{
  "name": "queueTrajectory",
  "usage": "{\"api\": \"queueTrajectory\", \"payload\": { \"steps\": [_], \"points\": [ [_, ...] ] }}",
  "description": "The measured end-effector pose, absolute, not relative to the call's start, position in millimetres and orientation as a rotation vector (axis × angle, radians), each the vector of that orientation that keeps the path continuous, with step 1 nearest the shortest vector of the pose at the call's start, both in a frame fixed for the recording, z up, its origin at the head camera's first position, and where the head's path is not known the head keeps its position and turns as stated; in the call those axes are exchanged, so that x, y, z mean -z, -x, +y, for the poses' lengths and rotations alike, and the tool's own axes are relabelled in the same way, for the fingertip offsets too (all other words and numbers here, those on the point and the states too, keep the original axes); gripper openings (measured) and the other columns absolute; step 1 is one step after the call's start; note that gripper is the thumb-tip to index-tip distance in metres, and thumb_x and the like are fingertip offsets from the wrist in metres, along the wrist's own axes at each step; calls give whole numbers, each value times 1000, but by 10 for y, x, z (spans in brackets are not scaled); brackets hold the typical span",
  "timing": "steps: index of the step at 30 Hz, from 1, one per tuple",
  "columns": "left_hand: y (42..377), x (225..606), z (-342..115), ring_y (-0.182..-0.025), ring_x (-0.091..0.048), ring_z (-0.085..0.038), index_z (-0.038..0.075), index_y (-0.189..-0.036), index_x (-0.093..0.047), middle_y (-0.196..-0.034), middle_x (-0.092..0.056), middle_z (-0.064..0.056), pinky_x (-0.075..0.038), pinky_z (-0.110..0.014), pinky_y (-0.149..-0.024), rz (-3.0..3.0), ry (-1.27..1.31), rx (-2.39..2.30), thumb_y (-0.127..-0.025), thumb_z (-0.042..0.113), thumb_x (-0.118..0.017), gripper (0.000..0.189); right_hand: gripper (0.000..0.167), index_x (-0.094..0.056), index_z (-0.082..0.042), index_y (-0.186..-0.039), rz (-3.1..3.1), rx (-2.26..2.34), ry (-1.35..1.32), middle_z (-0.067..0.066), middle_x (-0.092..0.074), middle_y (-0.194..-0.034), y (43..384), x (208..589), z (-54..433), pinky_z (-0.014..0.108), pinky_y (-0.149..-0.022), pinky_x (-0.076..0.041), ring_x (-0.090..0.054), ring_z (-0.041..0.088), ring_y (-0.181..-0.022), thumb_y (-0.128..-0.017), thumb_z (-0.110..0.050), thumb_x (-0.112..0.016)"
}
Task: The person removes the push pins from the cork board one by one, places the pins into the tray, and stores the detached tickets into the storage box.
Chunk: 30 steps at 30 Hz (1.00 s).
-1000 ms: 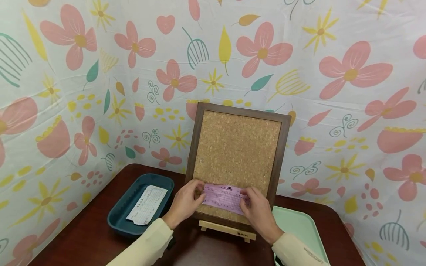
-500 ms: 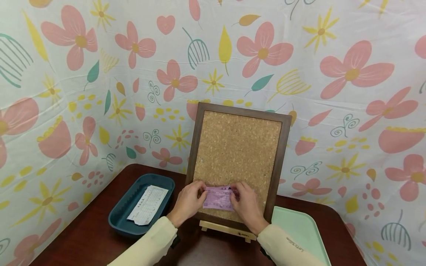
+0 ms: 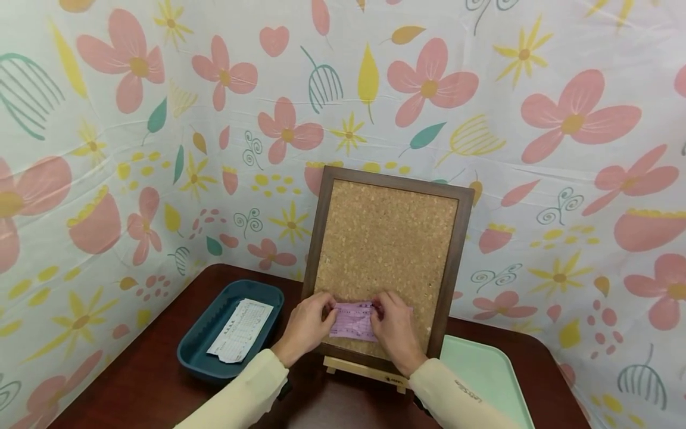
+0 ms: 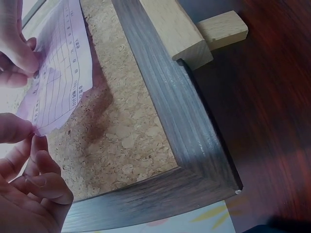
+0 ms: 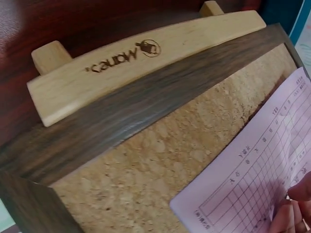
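Note:
A purple printed form [image 3: 352, 322] is held in front of the lower part of a framed cork board [image 3: 391, 238]. My left hand [image 3: 306, 322] pinches the left edge of the form between thumb and fingertips. In the left wrist view the form [image 4: 63, 68] stands off the cork and casts a shadow on it. My right hand [image 3: 395, 325] pinches the form's top edge right of the middle, hiding part of its right side. From the right wrist view, the form's lower corner [image 5: 194, 204] overlaps the cork, and fingertips [image 5: 284, 218] grip the paper.
The board leans on a small wooden easel [image 3: 367, 370] on a dark red-brown table [image 3: 134, 357]. At left stands a blue tray [image 3: 187, 354] with white printed slips [image 3: 241, 330] in it. A pale green tray [image 3: 482, 363] lies at right, and a flowered curtain [image 3: 343, 71] hangs behind.
My right hand has moved left along the form's top edge, from its right end toward the middle. The left hand stays at the left edge. In the last half second little changes.

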State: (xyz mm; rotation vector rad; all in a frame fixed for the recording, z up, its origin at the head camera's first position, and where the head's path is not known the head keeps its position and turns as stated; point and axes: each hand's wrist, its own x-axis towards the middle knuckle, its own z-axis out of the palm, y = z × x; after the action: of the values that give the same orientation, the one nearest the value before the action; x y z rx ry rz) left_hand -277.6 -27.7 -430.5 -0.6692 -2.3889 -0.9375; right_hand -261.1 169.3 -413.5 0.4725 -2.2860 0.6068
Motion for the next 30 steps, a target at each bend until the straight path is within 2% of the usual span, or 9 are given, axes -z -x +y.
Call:
{"api": "queueTrajectory", "payload": {
  "steps": [12,30],
  "points": [
    [2781,4274,-270,-58,-46,-2,18,-83,-62,-75,-53,11,-39,-21,-49,-2391,664,941,-85,15,-69,8,11,-65,-8,-75,-2388,-532,-365,-1,-54,-78,2629,4070,1614,30,-55,-46,-54,13,-64,-73,1,-72],
    [2773,4245,-285,-57,-46,-2,17,-82,-61,-74,-54,11,-39,-22,-49,-2412,654,955,-87,15,-68,8,17,-59,-10,-75,-2333,-565,-434,-3,-50,-77,2655,4117,1660,25,-53,-42,-46,8,-63,-71,2,-69]
  ]
}}
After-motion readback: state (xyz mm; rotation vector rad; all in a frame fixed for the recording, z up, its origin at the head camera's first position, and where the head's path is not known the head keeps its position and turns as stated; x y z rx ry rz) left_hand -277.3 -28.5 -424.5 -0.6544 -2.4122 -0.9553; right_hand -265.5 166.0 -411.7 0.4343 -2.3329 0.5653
